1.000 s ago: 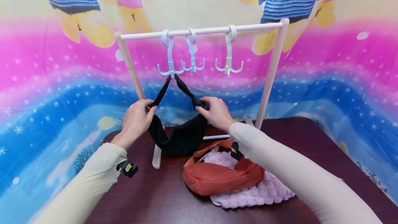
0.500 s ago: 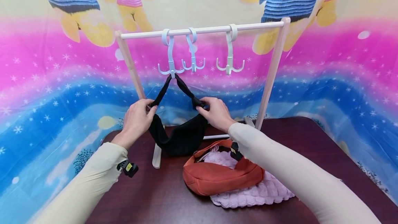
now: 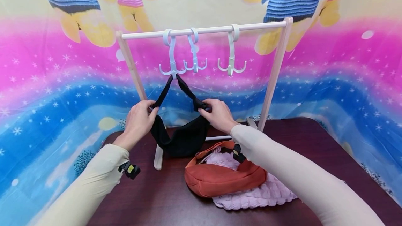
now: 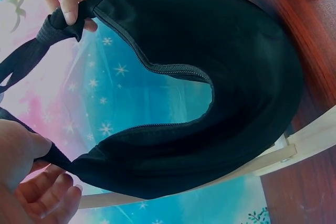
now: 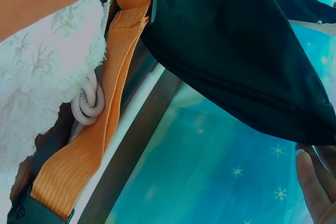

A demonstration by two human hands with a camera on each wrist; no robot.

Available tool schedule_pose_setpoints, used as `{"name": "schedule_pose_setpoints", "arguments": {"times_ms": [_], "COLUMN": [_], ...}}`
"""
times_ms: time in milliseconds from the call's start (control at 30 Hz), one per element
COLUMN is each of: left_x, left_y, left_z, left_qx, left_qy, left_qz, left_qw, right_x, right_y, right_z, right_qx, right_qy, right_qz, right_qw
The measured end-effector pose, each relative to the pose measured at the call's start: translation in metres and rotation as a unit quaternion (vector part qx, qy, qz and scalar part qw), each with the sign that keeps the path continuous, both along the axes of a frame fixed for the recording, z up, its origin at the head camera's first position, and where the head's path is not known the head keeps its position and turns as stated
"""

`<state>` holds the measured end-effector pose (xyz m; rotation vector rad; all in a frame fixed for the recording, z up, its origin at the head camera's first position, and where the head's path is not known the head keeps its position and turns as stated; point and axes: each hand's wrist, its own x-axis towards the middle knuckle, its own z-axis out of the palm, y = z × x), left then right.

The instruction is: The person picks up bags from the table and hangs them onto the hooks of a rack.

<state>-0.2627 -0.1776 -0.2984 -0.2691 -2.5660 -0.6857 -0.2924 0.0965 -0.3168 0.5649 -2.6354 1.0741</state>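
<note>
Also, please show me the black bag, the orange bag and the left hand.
Black bag [image 3: 185, 140], head view: middle of hanging body.
Orange bag [image 3: 223, 180], head view: front of body.
Left hand [image 3: 139, 118], head view: back of hand.

A printed cloth [image 3: 355, 79] serves as the wall here, wrapping round behind the tabletop [image 3: 132, 198] and down both sides of the frame. It runs from cream at the top through hot pink to blue, scattered with white snowflakes. Yellow bears in blue striped jumpers fill the upper left and upper right, cut off by the top edge, with smaller pink-clad ones beside them. The tabletop is dark reddish-brown, its far right corner rounded. The light is bright and even.
</note>
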Motion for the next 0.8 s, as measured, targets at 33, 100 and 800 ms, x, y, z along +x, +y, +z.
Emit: {"name": "schedule_pose_setpoints", "arguments": {"times_ms": [33, 100, 800], "left_x": [-0.0001, -0.0005, 0.0006], "left_y": [-0.0003, -0.0008, -0.0026], "left_z": [-0.0001, -0.0005, -0.0014], "left_qx": [0.002, 0.005, -0.003], "left_qy": [0.0, -0.002, -0.003], "left_qz": [-0.001, -0.004, 0.006], "left_qw": [1.0, 1.0, 1.0], "right_x": [-0.0001, -0.0003, 0.0027], "right_y": [0.0001, 0.0005, -0.001], "right_z": [-0.0001, -0.0002, 0.0017], "right_qx": [0.001, 0.003, 0.023], "right_qy": [0.0, 0.0, -0.018], "right_qz": [0.001, 0.002, -0.01], "right_qw": [1.0, 1.0, 1.0]}}
